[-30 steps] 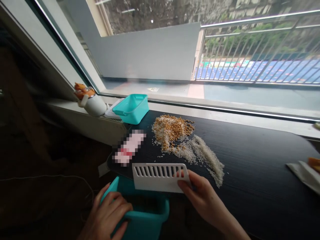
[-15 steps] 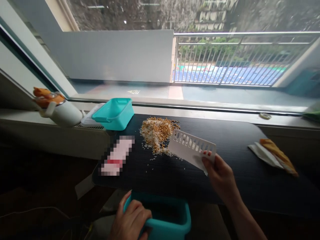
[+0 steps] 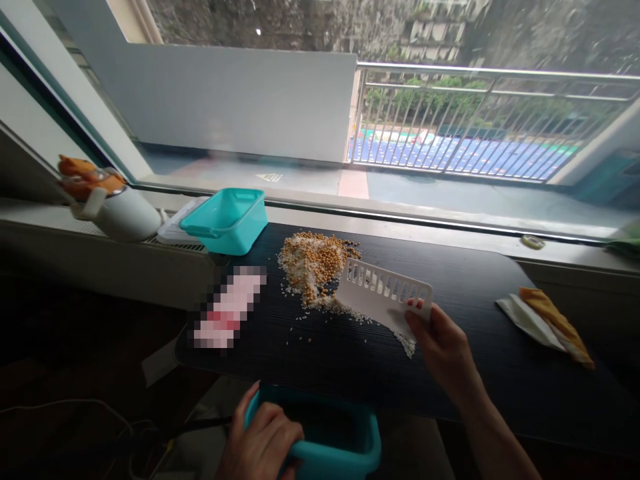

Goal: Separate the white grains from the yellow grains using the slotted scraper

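Observation:
My right hand (image 3: 443,343) is closed on one end of a white slotted plastic scraper (image 3: 373,303), its thumb on the near face. The scraper stands tilted on the dark table, beside a pile of soybeans and white rice (image 3: 313,263). Loose rice grains (image 3: 407,345) show along its lower edge. Below the table's front edge, my left hand (image 3: 265,437) grips the left rim of a turquoise plastic bin (image 3: 345,450). Shadow hides the bottom of that bin.
A second turquoise bin (image 3: 250,230) sits at the table's back left, close to a white pot (image 3: 127,213) on the sill. A blurred pink item (image 3: 230,307) lies at left. Yellow and white packets (image 3: 550,323) lie at right. A tape roll (image 3: 533,241) rests on the sill.
More rice grains now show at the scraper's lower right edge, near my right hand. My left hand keeps its hold on the bin. The whole view has tilted slightly.

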The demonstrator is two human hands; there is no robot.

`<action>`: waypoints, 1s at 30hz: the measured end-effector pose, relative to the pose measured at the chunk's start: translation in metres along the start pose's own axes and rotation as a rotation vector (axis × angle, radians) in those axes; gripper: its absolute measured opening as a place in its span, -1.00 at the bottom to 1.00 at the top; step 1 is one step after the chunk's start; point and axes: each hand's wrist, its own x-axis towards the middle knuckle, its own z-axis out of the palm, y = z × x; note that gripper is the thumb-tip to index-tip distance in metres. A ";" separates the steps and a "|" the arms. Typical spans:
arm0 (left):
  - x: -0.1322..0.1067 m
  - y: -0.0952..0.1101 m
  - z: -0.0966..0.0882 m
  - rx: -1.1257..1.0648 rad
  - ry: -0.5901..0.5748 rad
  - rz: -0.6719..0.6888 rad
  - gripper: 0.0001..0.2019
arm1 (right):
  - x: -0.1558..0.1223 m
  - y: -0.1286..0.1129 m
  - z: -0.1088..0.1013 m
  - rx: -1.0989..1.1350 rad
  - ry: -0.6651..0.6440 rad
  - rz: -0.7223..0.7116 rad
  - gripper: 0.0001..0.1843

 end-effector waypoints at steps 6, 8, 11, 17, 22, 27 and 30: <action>0.009 -0.004 -0.027 0.207 -0.031 0.174 -0.74 | 0.002 0.007 -0.012 0.109 -0.075 0.055 -0.63; 0.011 -0.005 -0.031 0.237 -0.020 0.165 -0.75 | 0.001 0.007 -0.014 0.115 -0.067 0.068 -0.63; 0.012 -0.007 -0.032 0.238 0.001 0.174 -0.77 | -0.001 0.006 -0.012 0.128 -0.068 0.090 -0.63; 0.012 -0.009 -0.029 0.191 -0.002 0.186 -0.77 | -0.001 0.008 -0.004 0.143 -0.105 0.092 -0.64; 0.006 -0.004 -0.023 0.151 0.016 0.025 -0.80 | -0.002 0.008 -0.006 0.143 -0.172 0.111 -0.65; 0.003 -0.011 -0.019 0.140 0.016 0.078 -0.79 | -0.004 0.007 -0.009 0.159 -0.157 0.106 -0.68; 0.003 -0.012 -0.020 0.133 0.010 0.075 -0.81 | -0.006 0.010 -0.003 0.177 -0.197 0.096 -0.68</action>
